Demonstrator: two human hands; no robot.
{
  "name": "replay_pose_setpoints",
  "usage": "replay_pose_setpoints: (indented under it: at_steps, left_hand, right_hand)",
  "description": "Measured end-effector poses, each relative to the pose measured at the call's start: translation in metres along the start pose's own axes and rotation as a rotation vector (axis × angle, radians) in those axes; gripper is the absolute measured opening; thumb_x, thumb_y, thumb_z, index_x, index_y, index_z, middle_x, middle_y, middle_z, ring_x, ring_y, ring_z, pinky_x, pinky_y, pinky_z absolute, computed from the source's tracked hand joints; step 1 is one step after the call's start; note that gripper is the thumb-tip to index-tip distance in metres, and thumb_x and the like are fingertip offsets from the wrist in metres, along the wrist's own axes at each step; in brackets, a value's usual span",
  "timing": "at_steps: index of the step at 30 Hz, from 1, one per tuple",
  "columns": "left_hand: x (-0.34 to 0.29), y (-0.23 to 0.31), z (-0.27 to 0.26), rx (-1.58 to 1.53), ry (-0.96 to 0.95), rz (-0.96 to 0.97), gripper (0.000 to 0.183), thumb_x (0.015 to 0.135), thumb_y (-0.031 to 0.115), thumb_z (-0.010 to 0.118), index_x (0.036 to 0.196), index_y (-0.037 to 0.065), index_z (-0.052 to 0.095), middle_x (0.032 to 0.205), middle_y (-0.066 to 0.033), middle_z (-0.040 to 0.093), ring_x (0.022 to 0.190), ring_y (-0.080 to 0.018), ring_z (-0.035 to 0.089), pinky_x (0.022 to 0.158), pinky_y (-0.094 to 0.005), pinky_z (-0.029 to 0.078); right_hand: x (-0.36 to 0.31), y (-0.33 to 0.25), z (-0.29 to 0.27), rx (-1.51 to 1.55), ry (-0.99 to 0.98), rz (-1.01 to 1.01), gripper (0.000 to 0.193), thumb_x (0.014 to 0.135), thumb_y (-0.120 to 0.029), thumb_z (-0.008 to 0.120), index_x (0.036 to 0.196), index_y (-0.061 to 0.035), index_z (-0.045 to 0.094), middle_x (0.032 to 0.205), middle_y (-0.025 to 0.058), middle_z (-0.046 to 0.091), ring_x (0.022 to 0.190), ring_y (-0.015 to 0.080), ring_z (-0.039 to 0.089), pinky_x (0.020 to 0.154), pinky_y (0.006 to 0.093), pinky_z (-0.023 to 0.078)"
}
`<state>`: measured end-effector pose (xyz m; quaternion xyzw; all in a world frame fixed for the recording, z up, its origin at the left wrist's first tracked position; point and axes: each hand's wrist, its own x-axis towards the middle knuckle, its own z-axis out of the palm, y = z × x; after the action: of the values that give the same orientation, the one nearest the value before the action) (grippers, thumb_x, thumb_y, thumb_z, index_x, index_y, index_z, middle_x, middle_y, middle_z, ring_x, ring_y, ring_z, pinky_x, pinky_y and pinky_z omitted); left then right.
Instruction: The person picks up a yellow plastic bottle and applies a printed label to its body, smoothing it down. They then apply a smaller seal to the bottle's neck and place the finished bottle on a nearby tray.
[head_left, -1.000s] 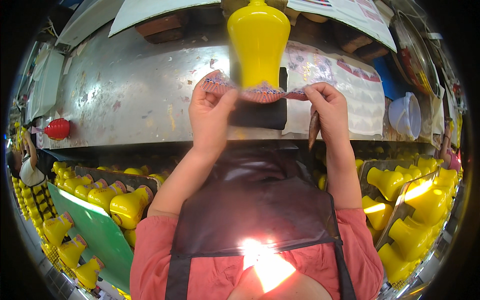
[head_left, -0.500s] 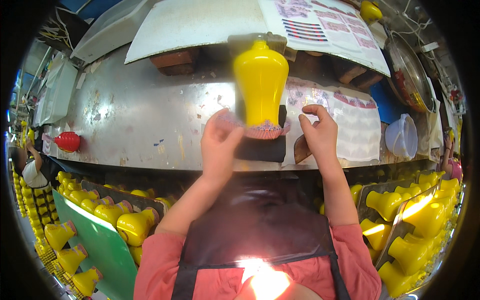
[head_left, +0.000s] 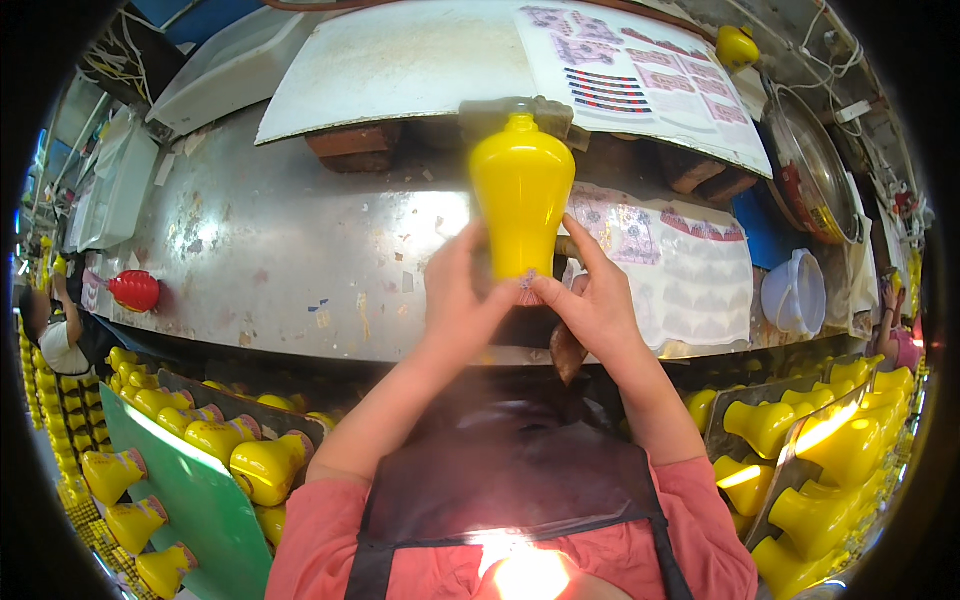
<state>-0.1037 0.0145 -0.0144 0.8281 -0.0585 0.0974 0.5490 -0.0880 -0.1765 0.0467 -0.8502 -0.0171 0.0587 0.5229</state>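
Note:
A glossy yellow vase [head_left: 523,190] lies in front of me, its narrow neck pointing away and its foot toward me. Around the foot end is a patterned pink-and-blue decal band [head_left: 528,288], mostly hidden behind my fingers. My left hand [head_left: 462,292] closes on the foot from the left, thumb on the band. From the right, my right hand [head_left: 600,300] does the same, and the two thumb tips nearly meet at the middle. Beyond the neck sits a dark block-like support [head_left: 472,122]. Just below my right hand is a brown, flat-looking piece [head_left: 567,352].
Printed decal sheets lie on a raised white board [head_left: 390,65], and another decal sheet [head_left: 695,290] is on the metal table [head_left: 260,260]. A pale bucket [head_left: 795,292] stands right, a red ribbed object [head_left: 135,290] left. Yellow vases [head_left: 270,468] crowd both sides near a green board [head_left: 185,490].
Both hands have come inward onto the vase's foot; before, the left pinched the decal's edge and the right hung apart. The loose decal edge now sits against the vase under my thumbs.

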Motion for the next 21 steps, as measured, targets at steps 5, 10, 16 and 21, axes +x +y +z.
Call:
replay_pose_setpoints:
  at_steps: [5,10,16,21]
  left_hand:
    - [0.005,-0.002,0.007,-0.105,-0.001,-0.022,0.072,0.088,0.027,0.072,0.148,-0.001,0.044,0.134,-0.0215,0.06,0.127,-0.0386,0.052,0.11,-0.0501,0.037]
    - [0.005,-0.012,0.013,-0.132,0.035,-0.002,0.073,0.088,0.026,0.072,0.149,-0.001,0.043,0.138,-0.0218,0.056,0.127,-0.0386,0.051,0.11,-0.0493,0.038]
    - [-0.002,-0.022,0.009,-0.358,-0.023,-0.106,0.066,0.098,0.034,0.058,0.155,0.005,0.039,0.137,-0.0203,0.054,0.129,-0.0341,0.048,0.109,-0.0446,0.041]
    - [0.0,-0.012,0.008,-0.363,-0.105,-0.124,0.069,0.099,0.015,0.057,0.161,0.008,0.026,0.144,-0.0174,0.048,0.134,-0.0266,0.047,0.113,-0.04,0.038]
  right_hand:
    - [0.004,0.006,0.006,0.056,0.057,-0.023,0.077,0.082,-0.018,0.081,0.15,-0.0008,0.05,0.066,-0.0021,0.059,0.053,0.0015,0.045,0.05,0.0212,0.037]
    - [0.01,0.016,0.009,-0.01,0.105,-0.001,0.071,0.083,-0.015,0.079,0.148,-0.0016,0.054,0.068,-0.0015,0.06,0.056,0.001,0.047,0.051,0.0204,0.039]
    - [-0.001,0.032,0.006,0.216,0.152,-0.127,0.049,0.091,-0.012,0.075,0.138,-0.0032,0.064,0.082,-0.0025,0.065,0.06,0.0014,0.047,0.056,0.0206,0.04]
    - [-0.021,0.038,0.014,-0.144,0.299,-0.323,0.047,0.081,-0.02,0.085,0.125,-0.0085,0.071,0.09,0.0075,0.069,0.065,0.014,0.057,0.062,0.0307,0.049]
